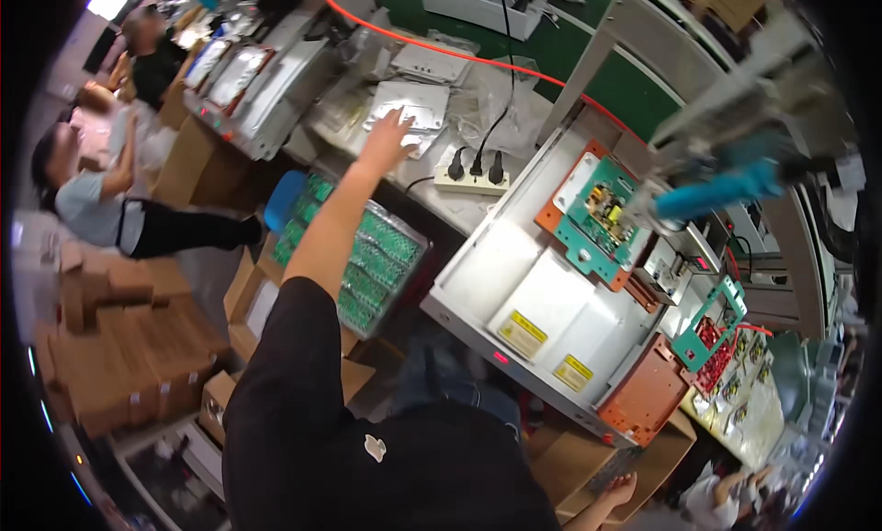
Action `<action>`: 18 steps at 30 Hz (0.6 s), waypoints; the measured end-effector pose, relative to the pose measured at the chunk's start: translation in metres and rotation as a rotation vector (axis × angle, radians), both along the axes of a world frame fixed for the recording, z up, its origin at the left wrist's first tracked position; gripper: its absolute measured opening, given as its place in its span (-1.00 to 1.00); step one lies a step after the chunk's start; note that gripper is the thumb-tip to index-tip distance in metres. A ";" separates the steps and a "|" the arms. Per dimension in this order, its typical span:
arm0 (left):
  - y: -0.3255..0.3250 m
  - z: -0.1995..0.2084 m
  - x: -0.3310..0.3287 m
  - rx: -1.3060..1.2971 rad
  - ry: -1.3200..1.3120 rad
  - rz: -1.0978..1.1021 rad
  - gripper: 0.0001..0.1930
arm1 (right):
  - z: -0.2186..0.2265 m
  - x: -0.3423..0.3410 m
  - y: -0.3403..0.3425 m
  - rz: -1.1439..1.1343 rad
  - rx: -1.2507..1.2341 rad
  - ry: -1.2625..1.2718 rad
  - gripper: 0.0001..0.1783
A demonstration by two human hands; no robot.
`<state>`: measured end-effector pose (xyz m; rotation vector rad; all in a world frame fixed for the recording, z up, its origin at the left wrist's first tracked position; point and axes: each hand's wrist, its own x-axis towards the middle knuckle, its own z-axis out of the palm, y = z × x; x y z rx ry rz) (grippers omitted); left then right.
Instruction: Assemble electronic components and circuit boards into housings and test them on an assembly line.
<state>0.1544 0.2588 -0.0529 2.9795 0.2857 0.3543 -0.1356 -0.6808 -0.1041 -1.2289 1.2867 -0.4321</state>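
My left hand (384, 145) reaches out over the worktable at the upper middle. Its fingers are spread over a white flat plastic panel (412, 104), partly covering its near edge; whether they touch it I cannot tell. Another white panel (432, 64) lies just behind, among clear plastic bags (505, 108). Low at the right, my right hand (620, 488) hangs beside an open cardboard box (570, 453), fingers loosely bent and nothing visible in them. Right of the table, a green circuit board (602, 214) with yellow parts sits in an orange fixture (549, 214) on a white machine.
A power strip (470, 180) with black plugs stands near my left hand. Below my left arm is a clear tray of green boards (372, 278). A blurred metal and blue mechanism (721, 193) overhangs the machine. Cardboard boxes (138, 347) and other people (101, 196) are at left.
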 end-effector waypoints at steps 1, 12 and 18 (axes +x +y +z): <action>0.011 -0.008 0.004 0.062 0.153 -0.002 -0.29 | 0.030 -0.011 0.015 -0.032 -0.081 0.085 -0.77; 0.125 -0.027 0.035 0.140 0.178 -0.301 -0.62 | 0.178 -0.114 0.189 0.185 -0.247 0.294 -0.77; 0.091 0.109 -0.024 -0.093 -0.367 -0.305 -0.52 | 0.125 -0.138 0.252 0.107 -0.186 0.203 -0.75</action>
